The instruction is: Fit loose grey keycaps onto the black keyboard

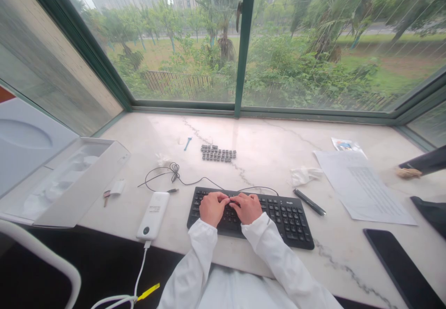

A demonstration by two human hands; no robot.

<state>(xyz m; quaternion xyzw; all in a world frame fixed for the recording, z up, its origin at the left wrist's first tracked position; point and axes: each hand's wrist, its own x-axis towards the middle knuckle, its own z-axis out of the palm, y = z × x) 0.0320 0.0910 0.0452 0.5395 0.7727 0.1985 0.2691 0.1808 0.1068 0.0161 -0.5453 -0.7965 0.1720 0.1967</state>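
A black keyboard point(289, 223) lies on the marble-patterned surface in front of me. Over its left half, my left hand point(212, 207) and my right hand point(248, 207) meet with fingertips nearly touching. Both are closed in a pinch at the upper key rows. Whatever sits between the fingertips is too small or hidden to make out. Beyond the keyboard, several loose dark keycaps point(218, 154) are laid out in rows. A small blue tool point(187, 143) lies to their left. My hands cover part of the keys.
On the left are a white power bank point(154, 216), a coiled black cable point(174, 172), a key point(106, 198) and an open white box point(83, 183). To the right lie a pen point(309, 202), crumpled plastic point(304, 175), printed paper point(365, 188) and a black phone point(404, 267). Windows point(240, 67) stand behind.
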